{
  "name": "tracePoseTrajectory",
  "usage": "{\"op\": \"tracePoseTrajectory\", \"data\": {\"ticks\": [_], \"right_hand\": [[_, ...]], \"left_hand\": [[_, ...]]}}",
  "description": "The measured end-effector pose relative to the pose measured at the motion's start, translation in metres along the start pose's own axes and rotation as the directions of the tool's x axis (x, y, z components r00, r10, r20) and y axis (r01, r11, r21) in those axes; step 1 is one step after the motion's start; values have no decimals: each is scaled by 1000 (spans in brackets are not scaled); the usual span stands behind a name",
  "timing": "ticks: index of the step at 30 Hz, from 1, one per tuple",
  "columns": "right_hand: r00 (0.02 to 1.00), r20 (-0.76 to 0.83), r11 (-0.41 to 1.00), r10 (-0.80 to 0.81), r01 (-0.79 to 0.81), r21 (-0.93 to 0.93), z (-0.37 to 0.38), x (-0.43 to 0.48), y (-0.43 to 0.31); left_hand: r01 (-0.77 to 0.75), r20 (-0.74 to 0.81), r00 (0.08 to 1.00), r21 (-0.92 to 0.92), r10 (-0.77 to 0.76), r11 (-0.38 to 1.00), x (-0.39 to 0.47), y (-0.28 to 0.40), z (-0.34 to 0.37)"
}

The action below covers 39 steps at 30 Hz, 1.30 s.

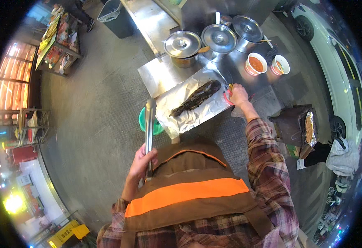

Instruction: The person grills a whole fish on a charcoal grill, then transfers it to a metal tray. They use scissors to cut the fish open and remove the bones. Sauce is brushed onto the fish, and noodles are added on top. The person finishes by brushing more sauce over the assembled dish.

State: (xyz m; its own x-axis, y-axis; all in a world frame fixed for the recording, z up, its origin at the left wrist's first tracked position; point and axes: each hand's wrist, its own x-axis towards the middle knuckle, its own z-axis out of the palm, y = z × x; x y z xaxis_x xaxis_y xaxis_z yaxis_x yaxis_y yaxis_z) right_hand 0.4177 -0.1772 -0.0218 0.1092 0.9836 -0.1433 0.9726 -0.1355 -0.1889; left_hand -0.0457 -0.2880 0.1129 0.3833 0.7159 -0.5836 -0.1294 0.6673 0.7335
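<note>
My left hand (142,159) grips a pair of metal tongs (149,130), held upright in front of my apron with the tips pointing away from me. My right hand (239,94) is closed around the red handle of what look like scissors (227,98), at the right edge of a foil sheet; the fingers partly cover them. On the crumpled aluminium foil (185,125) lies a long, blackened, charred vegetable, perhaps an eggplant (196,97), slanting from lower left to upper right. Neither hand touches it.
Several lidded steel pots (182,46) stand behind the foil on the steel table. Two paper tubs (256,64) of red sauce or chopped food are at right. A green-lined bin (142,119) sits below the left edge. Farther off are a person (342,156) and a parked car (326,62).
</note>
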Motion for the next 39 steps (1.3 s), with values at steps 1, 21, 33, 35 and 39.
{"op": "tracePoseTrajectory", "data": {"ticks": [1, 21, 33, 35, 39], "right_hand": [[991, -2, 990, 137, -137, 21, -2, 3, -3], [846, 35, 259, 532, -202, 944, -1, -146, -58], [858, -33, 497, 512, -265, 826, 11, -179, -117], [857, -35, 487, 513, -257, 835, 13, -179, -117], [857, -14, 466, 515, -265, 844, 16, -177, -119]], "left_hand": [[9, 44, 999, -64, -6, 998, 1, 0, -3], [175, 185, 948, 374, -258, 911, 33, -9, -63], [399, 222, 875, 174, -430, 900, 63, -16, -82], [432, 233, 855, 174, -463, 885, 67, -19, -89], [437, 273, 835, 200, -478, 877, 72, -21, -94]]}}
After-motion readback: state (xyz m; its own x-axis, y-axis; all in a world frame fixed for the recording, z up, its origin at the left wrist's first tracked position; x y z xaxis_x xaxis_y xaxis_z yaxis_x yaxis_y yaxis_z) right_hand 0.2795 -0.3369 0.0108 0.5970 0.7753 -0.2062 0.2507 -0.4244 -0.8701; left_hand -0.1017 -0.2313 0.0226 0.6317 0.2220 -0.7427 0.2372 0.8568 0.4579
